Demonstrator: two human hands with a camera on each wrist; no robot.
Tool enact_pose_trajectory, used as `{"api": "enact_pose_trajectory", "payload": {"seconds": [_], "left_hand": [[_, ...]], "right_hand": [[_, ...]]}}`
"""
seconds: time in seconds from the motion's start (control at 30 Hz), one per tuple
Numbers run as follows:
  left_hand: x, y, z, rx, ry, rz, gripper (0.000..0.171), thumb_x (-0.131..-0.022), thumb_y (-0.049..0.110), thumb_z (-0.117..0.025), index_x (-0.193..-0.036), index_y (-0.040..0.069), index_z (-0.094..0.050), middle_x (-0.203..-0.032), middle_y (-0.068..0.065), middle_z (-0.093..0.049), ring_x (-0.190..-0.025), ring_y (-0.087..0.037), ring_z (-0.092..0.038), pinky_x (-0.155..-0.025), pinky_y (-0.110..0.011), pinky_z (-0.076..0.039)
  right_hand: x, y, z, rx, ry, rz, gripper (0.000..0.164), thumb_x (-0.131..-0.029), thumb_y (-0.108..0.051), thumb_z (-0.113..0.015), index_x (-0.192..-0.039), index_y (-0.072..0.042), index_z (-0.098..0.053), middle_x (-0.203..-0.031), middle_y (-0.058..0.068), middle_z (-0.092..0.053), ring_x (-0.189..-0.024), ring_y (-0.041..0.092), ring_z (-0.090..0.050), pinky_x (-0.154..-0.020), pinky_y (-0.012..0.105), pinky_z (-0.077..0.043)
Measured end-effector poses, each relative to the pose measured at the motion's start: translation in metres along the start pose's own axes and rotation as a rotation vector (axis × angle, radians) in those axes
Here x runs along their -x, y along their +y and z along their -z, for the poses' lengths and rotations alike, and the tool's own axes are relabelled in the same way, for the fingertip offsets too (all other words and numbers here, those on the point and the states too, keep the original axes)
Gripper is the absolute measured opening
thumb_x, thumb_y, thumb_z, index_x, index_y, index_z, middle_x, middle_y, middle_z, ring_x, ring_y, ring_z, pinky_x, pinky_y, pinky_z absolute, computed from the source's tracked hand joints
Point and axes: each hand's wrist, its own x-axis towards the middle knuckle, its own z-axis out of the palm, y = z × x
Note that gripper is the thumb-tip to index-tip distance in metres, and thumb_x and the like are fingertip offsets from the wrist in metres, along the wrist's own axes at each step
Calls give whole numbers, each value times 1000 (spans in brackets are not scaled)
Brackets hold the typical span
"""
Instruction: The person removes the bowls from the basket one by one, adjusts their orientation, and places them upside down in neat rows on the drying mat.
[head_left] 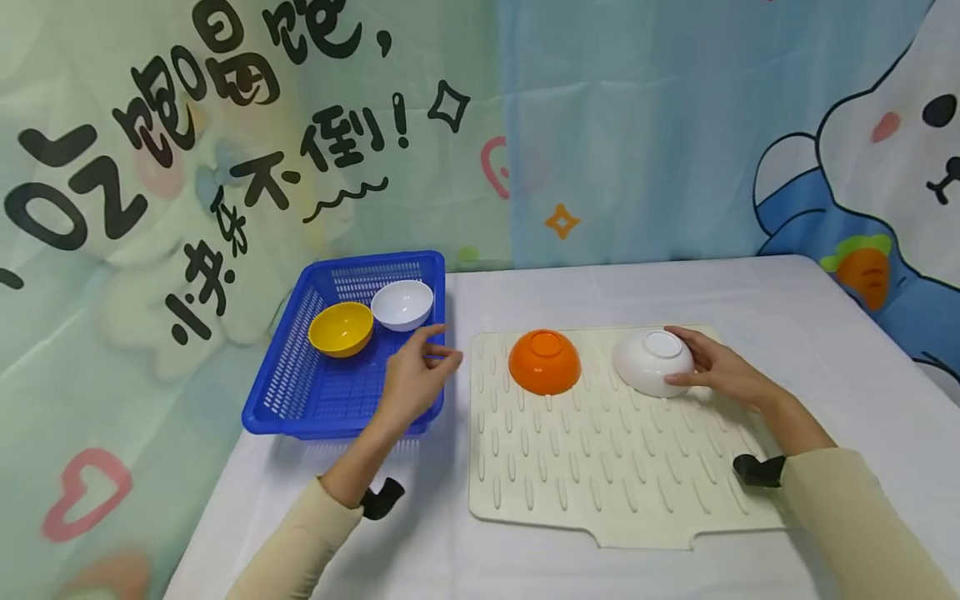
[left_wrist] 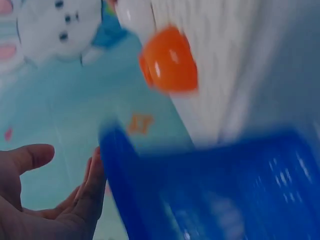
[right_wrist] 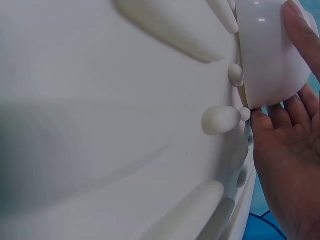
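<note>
An upside-down white bowl [head_left: 652, 365] sits toward the back of the cream ridged mat [head_left: 592, 500]. My right hand [head_left: 712, 364] grips its right side, thumb on the near side and fingers round the far side. In the right wrist view the rim of this bowl [right_wrist: 272, 55] is down at the mat's ridges. Left of it an orange bowl [head_left: 544, 362] lies upside down on the mat. Over the right edge of the blue basket [head_left: 300, 421] hovers my left hand [head_left: 417, 375], thumb and fingers apart, with nothing between them in the left wrist view.
Inside the basket, a yellow bowl [head_left: 341, 330] and another white bowl [head_left: 402, 305] stand upright side by side at the back. A white cloth [head_left: 420, 542] covers the table. Behind it hangs a printed curtain [head_left: 637, 125].
</note>
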Motion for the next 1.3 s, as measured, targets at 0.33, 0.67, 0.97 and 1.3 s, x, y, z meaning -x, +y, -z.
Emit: {"api": "enact_pose_trajectory", "payload": {"seconds": [0.33,0.67,0.97,1.3], "left_hand": [[-22,-42,93,-160,118,309,51,-91,24,-59,-133,1,-42,-106,-21,-61,-87,-29,-64,-79,-34,-52],[-52,-85,128,-116,-56,519,61,-95,29,-51,-143,1,-25,-118,-27,-51,-93,-30,-60,-87,-38,-49],[-66,-107,127,6,-187,581,56,-100,24,-41,-146,4,-17,-129,-30,-41,-105,-34,-53,-93,-41,-44],[-72,-126,115,143,-194,667,52,-102,24,-33,-147,6,-15,-137,-26,-33,-118,-35,-43,-97,-41,-41]], "right_hand": [[0,-1,1,33,2,-14,79,-85,-7,-65,-146,-1,-15,-142,29,-23,-115,-7,-33,-84,6,-36],[1,-3,0,61,14,-29,80,-85,-8,-66,-146,-1,-15,-142,30,-23,-119,0,-34,-83,5,-35],[0,0,2,73,19,-50,81,-85,-8,-65,-147,-2,-13,-143,29,-22,-127,20,-31,-83,4,-34],[0,4,0,54,21,-11,79,-86,-9,-65,-147,-3,-15,-143,29,-23,-119,-3,-33,-85,4,-33]]}}
